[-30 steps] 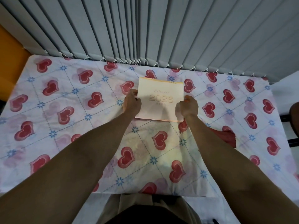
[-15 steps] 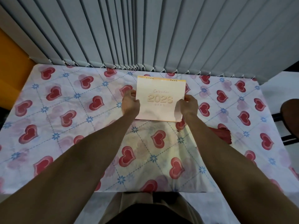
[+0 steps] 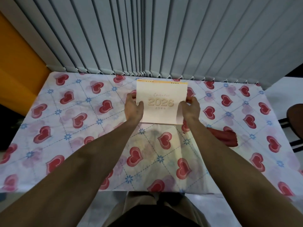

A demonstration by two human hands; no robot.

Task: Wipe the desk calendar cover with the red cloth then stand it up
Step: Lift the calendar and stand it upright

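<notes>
Here the pale cream spiral-bound desk calendar (image 3: 161,102), its cover reading 2026, is held near the far edge of the counter (image 3: 82,128), which is draped in a white cloth with red hearts. The left hand (image 3: 133,108) grips its left edge, the right hand (image 3: 190,108) its right edge. The crumpled red cloth (image 3: 224,136) lies beside the right forearm.

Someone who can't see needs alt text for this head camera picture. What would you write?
Two bare hands, left hand and right hand, grip the side edges of a cream 2026 desk calendar on a heart-patterned tablecloth. A red cloth lies beside the right forearm; grey vertical blinds hang behind.
</notes>
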